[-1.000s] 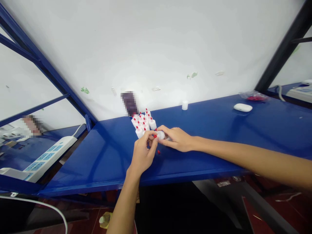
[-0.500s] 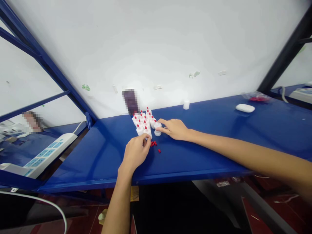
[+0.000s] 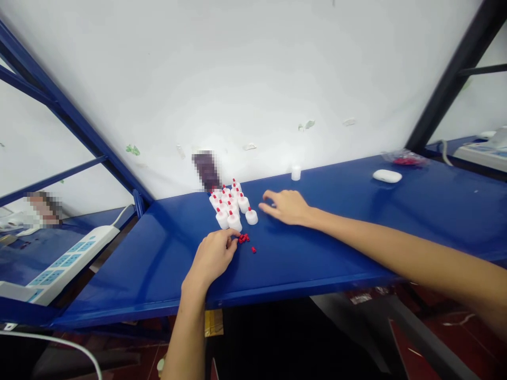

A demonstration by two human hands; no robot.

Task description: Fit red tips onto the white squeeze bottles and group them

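Several white bottles with red tips stand in a close group on the blue table. One more red-tipped bottle stands at the right side of the group. My left hand is at the group's near edge, fingertips beside a small pile of red caps; whether its fingers hold anything is hidden. A single red cap lies a little nearer the table's front edge. Just right of the bottles, my right hand is empty, with thumb and forefinger apart.
A lone white container stands by the wall. Farther right are a white oval case and a clear bag with red pieces. A dark pixelated object is behind the bottles. A power strip lies at the left.
My right hand has let go of the bottle at the group's right side and drawn away. My left hand has moved from the front bottle down to the red caps. The view has shifted slightly.
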